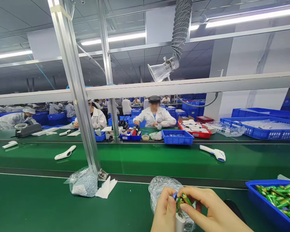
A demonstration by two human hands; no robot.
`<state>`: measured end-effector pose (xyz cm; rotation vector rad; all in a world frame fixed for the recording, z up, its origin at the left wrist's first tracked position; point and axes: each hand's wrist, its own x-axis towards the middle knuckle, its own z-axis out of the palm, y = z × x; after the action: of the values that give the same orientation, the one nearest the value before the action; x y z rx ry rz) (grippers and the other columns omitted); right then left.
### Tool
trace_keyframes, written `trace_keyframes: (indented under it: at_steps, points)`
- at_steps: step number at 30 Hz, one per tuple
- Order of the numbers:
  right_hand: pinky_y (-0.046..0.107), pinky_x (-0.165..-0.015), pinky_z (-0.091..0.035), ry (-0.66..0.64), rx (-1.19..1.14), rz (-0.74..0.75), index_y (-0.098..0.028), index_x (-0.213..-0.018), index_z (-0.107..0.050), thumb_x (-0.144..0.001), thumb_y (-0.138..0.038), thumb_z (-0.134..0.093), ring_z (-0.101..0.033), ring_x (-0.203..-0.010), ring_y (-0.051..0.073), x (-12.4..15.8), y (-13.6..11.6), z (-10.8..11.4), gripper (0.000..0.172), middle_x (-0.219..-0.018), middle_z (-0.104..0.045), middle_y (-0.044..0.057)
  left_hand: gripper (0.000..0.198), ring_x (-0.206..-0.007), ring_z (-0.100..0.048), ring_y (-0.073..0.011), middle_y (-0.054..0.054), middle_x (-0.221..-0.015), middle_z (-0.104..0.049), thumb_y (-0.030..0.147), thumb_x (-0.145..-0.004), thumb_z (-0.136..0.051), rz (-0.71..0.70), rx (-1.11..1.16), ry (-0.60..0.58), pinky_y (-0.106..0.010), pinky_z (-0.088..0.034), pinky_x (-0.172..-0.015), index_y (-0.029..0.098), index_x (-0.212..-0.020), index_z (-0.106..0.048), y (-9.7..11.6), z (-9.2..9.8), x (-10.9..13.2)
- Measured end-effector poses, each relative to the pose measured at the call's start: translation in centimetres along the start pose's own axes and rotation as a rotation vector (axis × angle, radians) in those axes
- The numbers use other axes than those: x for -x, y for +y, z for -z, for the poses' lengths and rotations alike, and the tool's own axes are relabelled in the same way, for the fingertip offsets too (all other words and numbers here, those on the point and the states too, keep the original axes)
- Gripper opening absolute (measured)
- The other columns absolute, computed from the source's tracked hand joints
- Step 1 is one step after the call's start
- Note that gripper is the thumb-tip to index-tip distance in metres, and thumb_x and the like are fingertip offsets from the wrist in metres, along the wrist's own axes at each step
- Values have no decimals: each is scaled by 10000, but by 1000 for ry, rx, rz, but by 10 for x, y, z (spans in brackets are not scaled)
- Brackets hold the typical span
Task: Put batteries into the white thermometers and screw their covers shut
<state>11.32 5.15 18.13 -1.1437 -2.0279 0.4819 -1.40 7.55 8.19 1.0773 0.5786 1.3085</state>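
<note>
One left hand [163,209], one right hand [207,206]. Two green batteries [185,199] pinched between them. One blue crate [263,201] at right, its loose batteries [277,196] too many to count. Two white infrared thermometers [65,152] [214,153] on the middle belt. Two clear plastic bags [83,183] [161,190] on the near bench. One extractor hose [181,29] overhead. Three white-coated co-workers [154,116] at benches beyond.

You can read no words or numbers here. The green batteries [183,200] in your hands carry gold printing, but it is too blurred for reading. Right of them, the loose batteries [277,196] in the blue bin [263,206] are the same. Far left of them, the white label [79,190] on the plastic bag [88,183] is too small.
</note>
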Motion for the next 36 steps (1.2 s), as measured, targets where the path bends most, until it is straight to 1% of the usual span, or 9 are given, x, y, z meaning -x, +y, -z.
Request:
trace_keyframes:
  at_steps: [4,8,14,18,24,28,32,34,36]
  points:
    - [174,-541,-493,-4,-45,-38,-267,-862,-699,-781,-273,-555,-629,-653,147,-1,7,-4,165,-744,-689,-14,582,-596,-372,-108,16,-667,-461,746,-733,-471,-19,15,5,-249,-312,-601,167,-785,-502,2,-2,-2]
    - [196,-523,-516,40,-191,-126,-247,-1089,-627,-755,-291,-602,-616,-577,136,2,20,-9,338,-786,-670,4,639,-451,-313,-78,68,-543,-369,814,-669,-440,80,53,25,-226,-271,-473,192,-811,-471,12,-5,0]
    - [211,-588,-515,-7,-189,-12,-252,-773,-641,-790,-281,-600,-616,-667,159,3,17,-1,53,-754,-627,8,687,-400,-335,-64,70,-530,-404,849,-625,-428,140,48,48,-213,-259,-423,192,-824,-460,21,-10,3]
    - [205,-679,-519,-63,-142,138,-312,-829,-673,-838,-272,-549,-641,-767,165,2,11,8,130,-847,-660,2,692,-440,-342,-79,56,-563,-413,854,-634,-399,114,-39,22,-229,-273,-462,195,-836,-467,20,-6,4]
    - [196,-641,-528,-173,-51,64,-341,-964,-621,-785,-210,-567,-658,-737,167,1,0,12,228,-853,-688,-38,633,-561,-352,-120,20,-642,-427,798,-683,-451,-59,-263,-59,-260,-283,-577,186,-835,-505,9,0,2]
    - [212,-563,-527,-193,26,-36,-321,-1037,-602,-695,-192,-658,-652,-645,175,1,4,8,370,-779,-693,-41,655,-548,-315,-112,42,-614,-360,807,-668,-455,-85,-211,-82,-254,-261,-564,188,-878,-503,4,1,-1]
    - [290,-795,-541,40,-11,21,-294,-1234,-526,-809,-397,-562,-609,-1031,245,2,23,7,438,-1171,-626,45,712,-491,-294,-94,61,-570,-344,836,-644,-412,43,-76,4,-237,-256,-506,189,-916,-531,12,-1,3]
    - [359,-947,-460,159,-15,53,-302,-1314,-444,-915,-421,-370,-487,-1199,238,-1,32,2,423,-1329,-505,42,717,-514,-398,-120,37,-569,-425,821,-691,-347,115,-107,58,-251,-335,-529,180,-921,-571,16,-2,7]
    - [419,-1013,-389,146,7,142,-294,-1341,-413,-936,-431,-314,-398,-1272,249,-6,37,-12,438,-1390,-432,53,638,-637,-522,-166,-13,-687,-551,727,-795,-351,137,-180,68,-291,-427,-616,164,-971,-593,19,-3,12]
